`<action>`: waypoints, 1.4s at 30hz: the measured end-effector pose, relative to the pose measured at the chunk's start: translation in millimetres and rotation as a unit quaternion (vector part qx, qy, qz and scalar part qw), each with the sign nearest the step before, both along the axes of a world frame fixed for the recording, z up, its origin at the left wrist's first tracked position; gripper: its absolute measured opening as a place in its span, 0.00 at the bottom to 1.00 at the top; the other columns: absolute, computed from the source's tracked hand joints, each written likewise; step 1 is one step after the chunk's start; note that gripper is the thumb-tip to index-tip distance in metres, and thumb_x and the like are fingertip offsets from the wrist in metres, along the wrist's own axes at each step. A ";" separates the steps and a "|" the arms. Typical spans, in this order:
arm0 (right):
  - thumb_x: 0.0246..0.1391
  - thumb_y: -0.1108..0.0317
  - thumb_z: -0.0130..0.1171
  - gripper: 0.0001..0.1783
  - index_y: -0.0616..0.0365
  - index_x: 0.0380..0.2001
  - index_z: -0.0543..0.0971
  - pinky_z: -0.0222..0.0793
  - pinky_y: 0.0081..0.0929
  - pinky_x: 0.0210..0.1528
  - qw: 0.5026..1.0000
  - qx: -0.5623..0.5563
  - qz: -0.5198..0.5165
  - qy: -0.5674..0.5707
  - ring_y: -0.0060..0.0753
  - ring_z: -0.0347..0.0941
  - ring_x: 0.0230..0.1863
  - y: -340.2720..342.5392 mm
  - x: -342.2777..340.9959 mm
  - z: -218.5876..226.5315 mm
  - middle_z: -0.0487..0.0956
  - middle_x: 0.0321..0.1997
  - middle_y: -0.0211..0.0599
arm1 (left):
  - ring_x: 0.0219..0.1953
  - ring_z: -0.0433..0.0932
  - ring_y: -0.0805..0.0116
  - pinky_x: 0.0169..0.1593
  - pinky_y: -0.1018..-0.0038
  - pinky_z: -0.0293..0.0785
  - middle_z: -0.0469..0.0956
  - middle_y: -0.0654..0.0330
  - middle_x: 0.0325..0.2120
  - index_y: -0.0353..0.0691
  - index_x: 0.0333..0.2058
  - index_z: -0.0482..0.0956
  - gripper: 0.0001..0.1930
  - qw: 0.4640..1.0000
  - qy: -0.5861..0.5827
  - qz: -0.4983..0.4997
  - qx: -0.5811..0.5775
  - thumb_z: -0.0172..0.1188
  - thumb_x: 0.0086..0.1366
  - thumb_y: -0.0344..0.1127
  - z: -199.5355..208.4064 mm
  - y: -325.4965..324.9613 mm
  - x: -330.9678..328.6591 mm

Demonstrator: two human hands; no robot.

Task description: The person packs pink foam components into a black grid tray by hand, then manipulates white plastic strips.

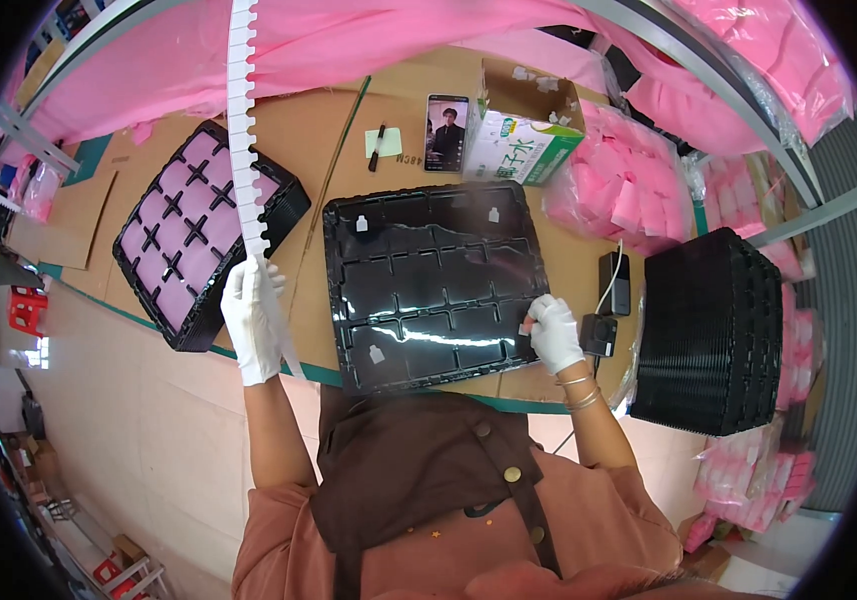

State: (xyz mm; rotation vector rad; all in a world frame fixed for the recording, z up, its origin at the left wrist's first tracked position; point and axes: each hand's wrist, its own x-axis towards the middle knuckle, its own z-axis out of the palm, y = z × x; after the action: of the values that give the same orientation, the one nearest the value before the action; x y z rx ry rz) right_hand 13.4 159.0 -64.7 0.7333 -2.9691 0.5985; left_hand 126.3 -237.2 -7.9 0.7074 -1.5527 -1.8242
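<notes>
In front of me lies a black compartment tray with a shiny clear film over its top. Small white bottle-shaped stickers sit near three of its corners. My left hand, in a white glove, is closed on a long white strip with notched edges. That strip rises past the far edge of the table, and its tail hangs below the hand. Gloved in white too, my right hand has its fingers curled at the tray's near right corner. A small pale patch shows at its fingertips; what it is stays unclear.
Left stands a black tray with purple pads. Behind are a phone, a pen on a pale note, and an open carton. Rightward are bagged pink pieces, a power bank and a tall black tray stack.
</notes>
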 end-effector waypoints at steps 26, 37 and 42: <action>0.40 0.63 0.69 0.11 0.54 0.26 0.80 0.72 0.35 0.39 0.993 0.041 -0.060 -0.090 0.45 0.78 0.33 -92.9 -174.3 -20.0 0.80 0.28 0.44 | 0.32 0.75 0.75 0.40 0.78 0.71 0.77 0.62 0.28 0.36 0.35 0.76 0.12 0.998 -0.057 0.011 0.012 0.56 0.66 0.41 1.6 -2.2 28.0; 0.41 0.74 0.59 0.03 0.53 0.20 0.77 0.70 0.43 0.35 0.997 -0.002 0.004 0.080 0.47 0.75 0.32 -87.5 -160.9 -37.1 0.78 0.25 0.41 | 0.31 0.75 0.77 0.39 0.79 0.70 0.77 0.63 0.27 0.36 0.34 0.76 0.13 0.998 -0.051 0.001 0.024 0.56 0.66 0.42 -1.2 -1.4 25.0; 0.40 0.82 0.54 0.07 0.57 0.20 0.74 0.71 0.41 0.35 0.983 -0.181 -0.031 0.026 0.47 0.74 0.30 -89.4 -144.3 -29.8 0.75 0.23 0.43 | 0.31 0.75 0.77 0.39 0.79 0.70 0.77 0.63 0.28 0.36 0.34 0.76 0.13 0.997 -0.069 0.006 0.032 0.56 0.66 0.42 -1.3 -3.8 31.3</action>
State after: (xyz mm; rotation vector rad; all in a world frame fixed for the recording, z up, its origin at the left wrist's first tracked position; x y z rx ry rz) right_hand -130.9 69.6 -94.6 0.6085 -2.7072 1.0567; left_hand 157.6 -241.0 -9.2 0.8865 -1.5783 -1.8573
